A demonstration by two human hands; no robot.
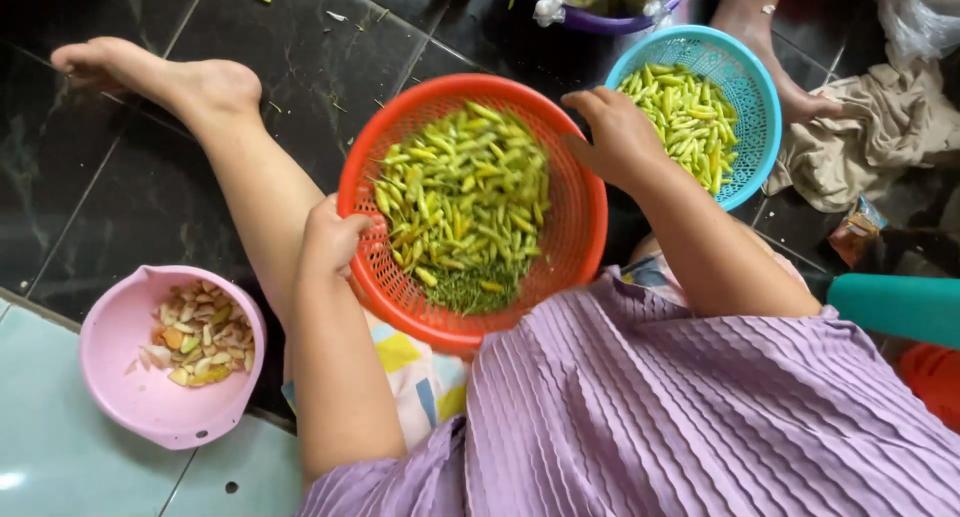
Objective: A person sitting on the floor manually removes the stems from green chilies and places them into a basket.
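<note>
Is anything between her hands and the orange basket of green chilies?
Nothing visible. The left hand grips the orange basket at its left rim, and the right hand grips its upper right rim, beside the blue basket.

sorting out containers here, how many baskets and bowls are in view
4: an orange basket held in both hands, a blue basket beside it at upper right, a pink bowl at lower left, and a purple bowl cut off at the top edge.

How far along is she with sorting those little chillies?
Done: the round blue plastic basket holds cleaned yellow-green chillies; the pink plastic bowl holds trimmings. In hand: left hand and right hand grip the round red plastic basket. Left: its pile of chillies and stems.
</note>
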